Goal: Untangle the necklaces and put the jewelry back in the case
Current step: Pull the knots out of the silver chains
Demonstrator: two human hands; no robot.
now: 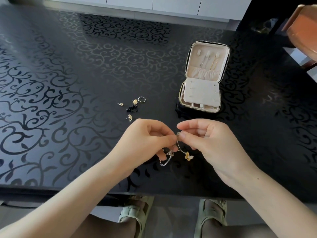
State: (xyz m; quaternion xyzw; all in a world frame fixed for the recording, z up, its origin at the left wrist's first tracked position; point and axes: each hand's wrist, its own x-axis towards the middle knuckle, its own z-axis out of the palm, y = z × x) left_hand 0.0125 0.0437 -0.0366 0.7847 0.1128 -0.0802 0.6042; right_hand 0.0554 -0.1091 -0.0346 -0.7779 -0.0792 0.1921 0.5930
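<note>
My left hand [151,140] and my right hand [207,140] meet above the near middle of the table, both pinching a tangle of thin silver necklace chains [178,143]. A gold butterfly pendant [188,155] and a small square pendant [170,153] dangle below my fingers, and a chain end [164,162] trails onto the table. The open jewelry case [202,93] with a beige lining stands to the upper right; two chains hang in its lid.
Loose pieces lie on the black patterned table [68,100] left of the case: a silver ring [141,99], three gold earrings [129,117], a black beaded piece [132,107]. A brown chair [301,28] is at the far right. The table's near edge is by my wrists.
</note>
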